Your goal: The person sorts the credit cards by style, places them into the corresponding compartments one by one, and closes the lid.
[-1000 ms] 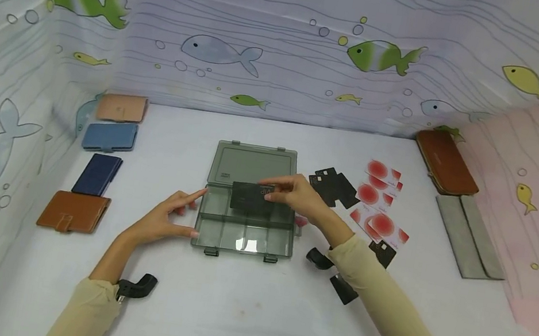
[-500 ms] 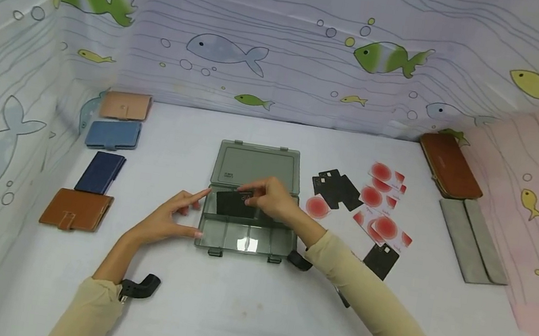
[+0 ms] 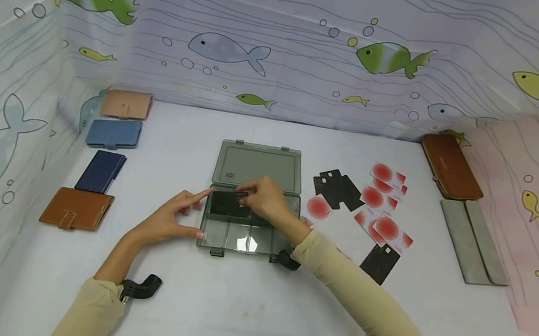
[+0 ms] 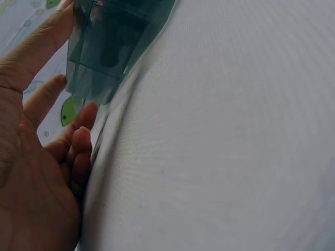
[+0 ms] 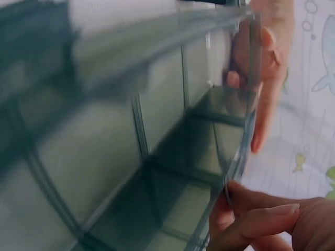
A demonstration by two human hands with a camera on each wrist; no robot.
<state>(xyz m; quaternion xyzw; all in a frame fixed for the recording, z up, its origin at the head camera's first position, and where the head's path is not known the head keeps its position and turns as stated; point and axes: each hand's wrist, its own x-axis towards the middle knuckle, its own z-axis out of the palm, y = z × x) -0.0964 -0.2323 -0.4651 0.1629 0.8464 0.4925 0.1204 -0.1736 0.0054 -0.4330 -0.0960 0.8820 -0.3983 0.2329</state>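
Note:
A translucent grey-green compartment box [image 3: 265, 240] lies with its lid [image 3: 259, 166] folded back. My left hand [image 3: 168, 221] rests against the box's left side, thumb at the front corner and index finger higher up, the two spread apart. In the left wrist view my left hand [image 4: 39, 157] has its other fingers loosely bent beside the box [image 4: 112, 49]. My right hand [image 3: 267, 198] pinches a black card [image 3: 223, 203] by its right end, low over the back left compartment. Seen from the right wrist, my right hand [image 5: 261, 217] reaches over the box's edge.
Right of the box lie black cards [image 3: 331, 188], red-and-white cards [image 3: 387, 229] and another black card [image 3: 381, 263]. Farther right are a brown purse [image 3: 451, 167] and a grey pouch [image 3: 473, 242]. Along the left stand several wallets, including a navy one [image 3: 100, 172] and a brown one [image 3: 77, 209].
My right hand has moved left with the black card, bringing it from over the middle of the box down into the back left compartment. My left hand stays at the box's side.

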